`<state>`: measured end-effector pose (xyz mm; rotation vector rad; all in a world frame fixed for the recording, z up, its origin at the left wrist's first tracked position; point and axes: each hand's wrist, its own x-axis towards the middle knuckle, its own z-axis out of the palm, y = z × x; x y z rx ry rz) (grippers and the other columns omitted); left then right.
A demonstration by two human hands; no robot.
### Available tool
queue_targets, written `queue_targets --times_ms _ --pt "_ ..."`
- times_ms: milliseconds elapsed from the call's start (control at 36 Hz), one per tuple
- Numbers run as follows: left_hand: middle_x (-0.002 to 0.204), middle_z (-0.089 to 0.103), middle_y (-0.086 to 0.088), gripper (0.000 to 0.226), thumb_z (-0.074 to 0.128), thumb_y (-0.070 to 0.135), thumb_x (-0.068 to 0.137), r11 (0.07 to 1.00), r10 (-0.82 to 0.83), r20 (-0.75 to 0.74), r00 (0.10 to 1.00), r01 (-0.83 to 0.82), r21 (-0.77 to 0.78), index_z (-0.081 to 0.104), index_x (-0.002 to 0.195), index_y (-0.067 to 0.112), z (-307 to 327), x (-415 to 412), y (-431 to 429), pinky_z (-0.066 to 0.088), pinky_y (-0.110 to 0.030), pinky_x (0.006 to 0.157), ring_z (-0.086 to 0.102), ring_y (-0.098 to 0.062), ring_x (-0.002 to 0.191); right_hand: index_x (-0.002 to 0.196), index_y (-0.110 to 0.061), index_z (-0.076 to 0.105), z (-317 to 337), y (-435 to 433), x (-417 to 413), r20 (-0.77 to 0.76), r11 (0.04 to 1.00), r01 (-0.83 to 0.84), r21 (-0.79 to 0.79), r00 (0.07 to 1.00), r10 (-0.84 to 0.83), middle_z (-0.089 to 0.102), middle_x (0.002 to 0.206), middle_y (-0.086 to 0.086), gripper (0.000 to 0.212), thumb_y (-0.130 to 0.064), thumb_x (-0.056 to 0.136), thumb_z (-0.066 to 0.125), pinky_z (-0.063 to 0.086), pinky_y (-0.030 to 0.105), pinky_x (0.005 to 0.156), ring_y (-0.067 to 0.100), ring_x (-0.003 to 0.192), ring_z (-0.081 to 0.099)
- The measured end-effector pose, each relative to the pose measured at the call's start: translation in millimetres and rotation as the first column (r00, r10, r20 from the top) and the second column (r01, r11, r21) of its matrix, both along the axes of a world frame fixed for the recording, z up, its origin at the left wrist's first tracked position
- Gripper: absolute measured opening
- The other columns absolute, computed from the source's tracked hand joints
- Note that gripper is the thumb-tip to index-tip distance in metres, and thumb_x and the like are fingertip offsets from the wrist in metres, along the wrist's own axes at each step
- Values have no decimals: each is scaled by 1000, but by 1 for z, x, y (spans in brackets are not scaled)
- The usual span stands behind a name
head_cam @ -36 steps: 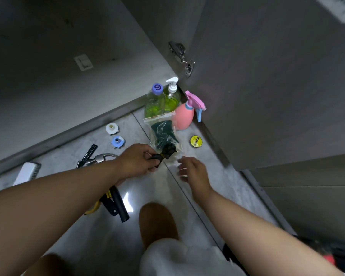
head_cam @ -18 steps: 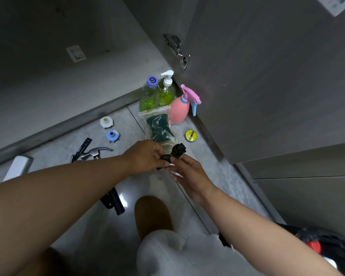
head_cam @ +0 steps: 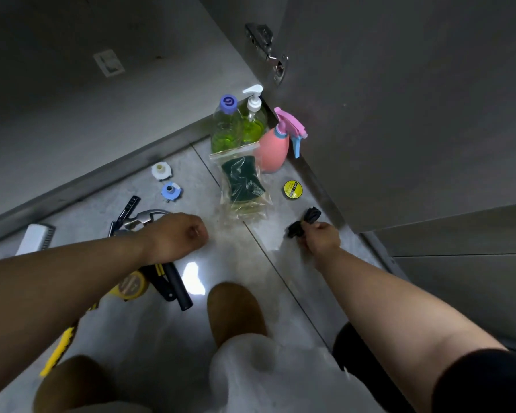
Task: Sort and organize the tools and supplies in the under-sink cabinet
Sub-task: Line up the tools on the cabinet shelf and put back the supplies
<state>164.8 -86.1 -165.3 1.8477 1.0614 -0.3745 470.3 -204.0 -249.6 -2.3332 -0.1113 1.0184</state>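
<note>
In the head view, a smooth grey tiled floor (head_cam: pixel 149 338) with a glossy glare patch is seen under an open cabinet door (head_cam: pixel 399 99) of matt grey laminate with a metal hinge (head_cam: pixel 268 52). A small crumpled black part (head_cam: pixel 306 223), knobbly in shape, is held by the right hand (head_cam: pixel 320 238), whose grip is closed on it, low over the floor near the door's lower edge. The left hand (head_cam: pixel 173 236) is curled into a fist above a steel claw hammer (head_cam: pixel 143 217); whether anything is gripped cannot be told. Two clear plastic bottles (head_cam: pixel 236 126) of green liquid, one with a white pump, are stood upright against the cabinet corner, with a rounded pink sprayer (head_cam: pixel 273 150) just beside them. A dark green sponge (head_cam: pixel 242 180) is sealed in a crinkled clear bag lying in front of the bottles. A round yellow tape roll (head_cam: pixel 292 189) lies near the sprayer. Two lobed plastic caps (head_cam: pixel 166 181), white and blue, are set near the plinth.
</note>
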Motion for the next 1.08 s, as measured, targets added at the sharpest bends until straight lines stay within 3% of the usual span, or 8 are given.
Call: queue_targets --times_ms 139,278,389,583,667,750,861,1083 --pt "112 67 10 18 63 30 99 997 -70 -157 985 71 1 68 115 25 7 -43 6 44 -17 86 62 -7 104 105 -6 59 1 4 -10 201 985 -108 -132 970 133 66 93 10 34 -36 90 65 50 35 78 30 90 63" --pt "118 62 8 23 60 35 100 992 -122 -329 937 127 -5 66 121 27 30 -92 19 43 -22 91 59 -11 110 82 -25 45 25 5 -71 341 916 -379 129 885 318 53 66 -10 23 -26 89 67 34 11 52 4 61 55" --pt "126 64 1 26 57 31 101 994 -65 -447 892 95 45 64 125 25 45 -135 27 43 -22 90 60 -19 116 79 -21 57 38 10 -124 177 734 -636 240 772 611 56 61 -7 16 -24 89 69 38 12 54 2 55 53" --pt "122 61 -13 26 62 30 97 982 143 -456 878 -70 174 61 117 14 22 -207 -11 46 -30 91 59 -32 115 101 -20 65 36 28 -194 -108 98 -994 40 93 990 65 103 -5 16 -34 91 67 39 24 81 13 97 58" --pt "130 47 -19 62 79 29 82 915 395 -400 827 -317 248 49 134 17 -2 -237 -42 48 -43 98 51 -41 120 115 -11 57 26 35 -217 -128 -73 -994 -86 -61 990 62 118 8 38 -39 92 66 42 30 83 25 109 60" --pt "134 40 -19 97 91 41 67 750 661 -324 677 -578 323 37 145 22 -26 -260 -68 48 -50 99 47 -43 122 117 -8 52 13 40 -234 -95 -84 -985 -151 -70 993 63 117 13 44 -38 90 67 43 31 77 30 108 62" --pt "124 34 -10 106 92 55 58 567 817 -289 500 -787 244 24 138 42 -52 -279 -87 43 -47 105 41 -39 128 115 -11 53 -2 44 -250 -48 -16 -969 -248 -5 999 65 107 10 39 -36 89 65 44 30 72 30 101 65" --pt "137 29 -18 116 88 55 67 586 792 -295 535 -801 123 11 154 53 -67 -285 -89 46 -44 106 47 -44 123 89 -27 59 8 56 -253 -135 222 -965 -141 241 961 63 79 -7 22 -43 83 72 45 20 49 8 62 62"
